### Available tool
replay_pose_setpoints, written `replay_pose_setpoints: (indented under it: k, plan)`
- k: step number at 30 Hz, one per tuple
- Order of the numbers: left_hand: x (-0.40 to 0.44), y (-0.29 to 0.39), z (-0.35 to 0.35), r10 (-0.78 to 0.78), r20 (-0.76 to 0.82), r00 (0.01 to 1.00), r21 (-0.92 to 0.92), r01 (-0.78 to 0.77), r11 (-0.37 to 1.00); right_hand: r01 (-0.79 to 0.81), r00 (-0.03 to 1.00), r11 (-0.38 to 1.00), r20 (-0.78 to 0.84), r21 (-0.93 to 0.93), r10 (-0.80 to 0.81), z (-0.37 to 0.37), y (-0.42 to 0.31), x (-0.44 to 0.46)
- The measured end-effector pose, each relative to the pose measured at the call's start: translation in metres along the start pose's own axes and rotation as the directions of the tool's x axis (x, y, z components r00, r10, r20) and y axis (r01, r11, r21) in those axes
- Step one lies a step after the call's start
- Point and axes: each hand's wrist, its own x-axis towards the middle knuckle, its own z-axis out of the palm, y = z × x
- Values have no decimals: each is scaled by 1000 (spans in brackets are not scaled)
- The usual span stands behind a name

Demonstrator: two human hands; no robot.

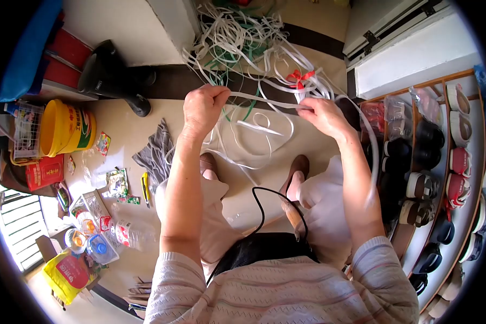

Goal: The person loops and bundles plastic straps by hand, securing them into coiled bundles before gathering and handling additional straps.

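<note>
A white strap runs between my two raised hands. My left hand is closed round one part of it, with thumb and fingers pressed together. My right hand pinches the same strap at the right, and a loose length hangs beside my right forearm. Beyond my hands lies a tangled heap of white and green straps on the floor. A red tie is round a bundle of white straps just past my right hand. More loops of strap lie on the floor between my feet and my hands.
Shoes fill a rack on the right. At the left are black boots, a yellow bucket, a grey cloth, a yellow cutter and plastic bottles. A black cord loops near my lap.
</note>
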Motion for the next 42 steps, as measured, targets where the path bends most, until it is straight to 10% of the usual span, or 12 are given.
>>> replay_pose_setpoints:
  k: [4,7,10,12,15,22,26,29,34,42]
  plan:
    - [0,-12,-1,42,-41,998,148,-35,988,-96,967,975,249,201,44,-1,22,0]
    - [-9,1,16,-63,286,956,489,-89,868,-128,871,954,491,270,-22,7,13,-2]
    - [-22,40,38,281,277,919,304,-362,881,-83,801,970,594,230,-73,20,-13,0]
    - [-36,54,53,351,286,892,-178,-310,934,-199,760,937,649,287,-37,9,-32,-2]
    - [-36,74,43,320,258,912,-279,-246,928,-232,727,879,674,417,-129,5,-25,1]
    - [-23,52,14,20,437,899,-404,176,897,-8,926,959,365,285,-101,-1,-4,0]
    - [-13,20,14,-76,238,968,-639,215,739,22,986,999,164,35,-28,-6,3,2]
    - [-3,11,2,-255,170,952,-690,300,658,-55,993,972,113,227,30,-12,6,1]
    - [-6,14,14,-257,350,901,-661,432,613,130,991,471,-131,873,-33,-13,2,5]
    - [-23,58,36,-11,776,630,-545,679,491,266,945,-192,-215,945,248,-19,0,12]
